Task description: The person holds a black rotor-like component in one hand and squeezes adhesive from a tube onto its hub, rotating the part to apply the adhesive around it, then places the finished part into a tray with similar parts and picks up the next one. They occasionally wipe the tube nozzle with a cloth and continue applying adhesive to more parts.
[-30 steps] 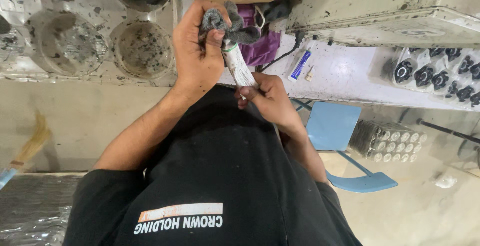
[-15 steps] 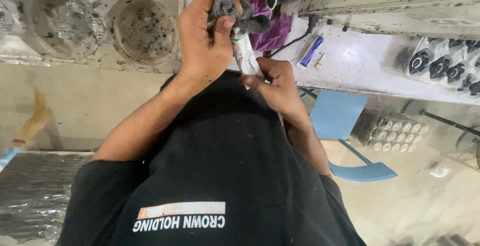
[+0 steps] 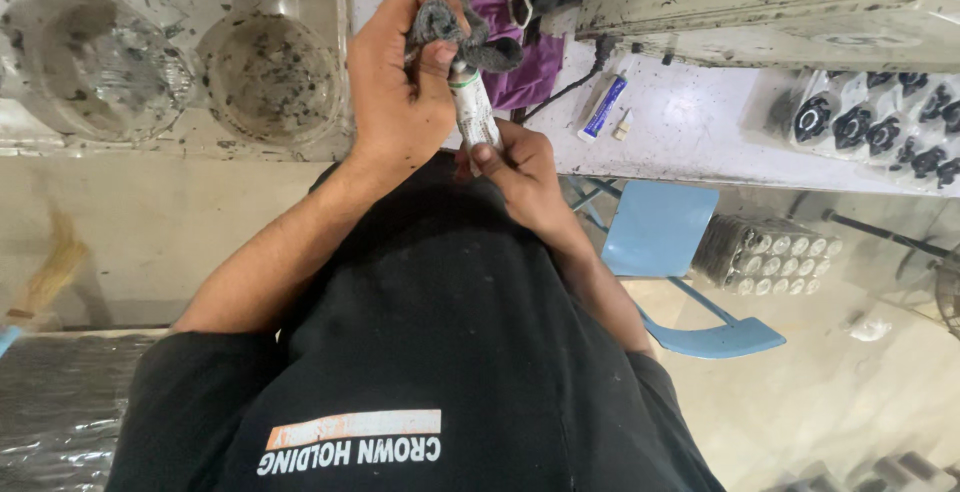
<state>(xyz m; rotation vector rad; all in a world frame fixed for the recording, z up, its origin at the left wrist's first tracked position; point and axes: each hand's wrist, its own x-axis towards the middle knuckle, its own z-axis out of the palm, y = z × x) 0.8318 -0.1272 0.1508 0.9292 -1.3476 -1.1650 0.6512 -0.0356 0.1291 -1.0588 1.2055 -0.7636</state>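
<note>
Head view: left hand (image 3: 400,92) grip holds grey rag (image 3: 455,32) on tube (image 3: 474,107); right hand (image 3: 520,167) grips tube; purple cloth (image 3: 525,62) behind.

The person's left hand (image 3: 400,92) is raised ahead of the chest, back of the hand toward the camera, fingers curled tight into a closed grip with the thumb (image 3: 437,52) pressed over the top. The bare left forearm slants down and out to a bent elbow. The right hand (image 3: 520,167) sits just below and beside it, fingers pinched together, its fingertips close under the left hand. The right forearm runs down along the body.
</note>
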